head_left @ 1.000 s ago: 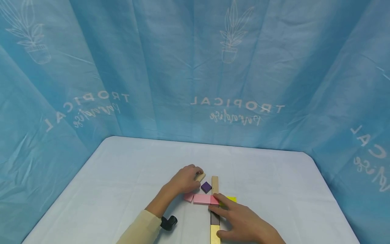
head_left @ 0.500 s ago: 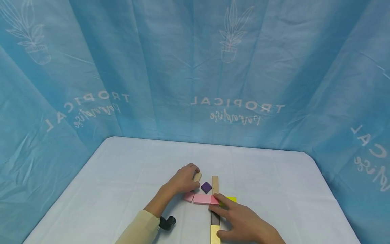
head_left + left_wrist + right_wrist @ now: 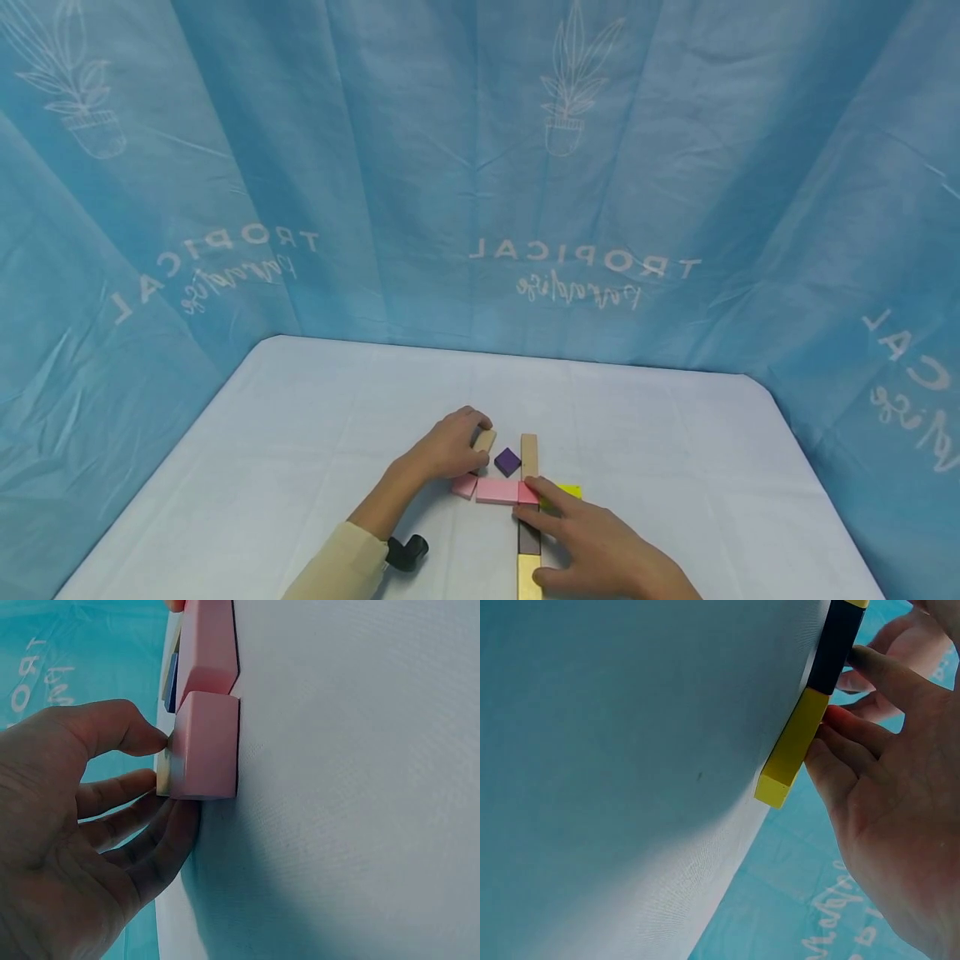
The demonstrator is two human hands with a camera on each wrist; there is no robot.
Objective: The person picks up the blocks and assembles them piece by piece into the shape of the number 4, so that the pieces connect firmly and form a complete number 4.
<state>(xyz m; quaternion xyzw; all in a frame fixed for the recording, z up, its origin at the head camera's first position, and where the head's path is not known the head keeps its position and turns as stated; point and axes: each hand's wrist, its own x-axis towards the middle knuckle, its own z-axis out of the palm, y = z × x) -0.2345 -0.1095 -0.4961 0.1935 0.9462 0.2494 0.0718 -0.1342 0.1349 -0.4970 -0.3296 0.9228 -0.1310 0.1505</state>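
My left hand (image 3: 448,447) pinches a pale wooden block (image 3: 486,439) between thumb and fingers, at the far side of a short pink block (image 3: 464,487). In the left wrist view, that pink block (image 3: 206,746) partly hides the wooden one. My right hand (image 3: 603,540) rests with spread fingers along a line of blocks. Its fingertips touch a small red-pink block (image 3: 528,493) and a dark block (image 3: 529,538); the thumb is against a gold-yellow block (image 3: 528,577). A bright yellow block (image 3: 573,492) is partly covered by the right hand.
Between the hands lies a purple block (image 3: 507,461), turned like a diamond. A second pale wooden block (image 3: 529,454) continues the line at its far end. A long pink block (image 3: 497,491) joins it from the left. White cloth covers the table (image 3: 675,433); blue curtains surround it.
My left hand has shifted slightly left and nearer, bringing the pale wooden block beside the short pink one and turning it more upright. The right hand stays in place.
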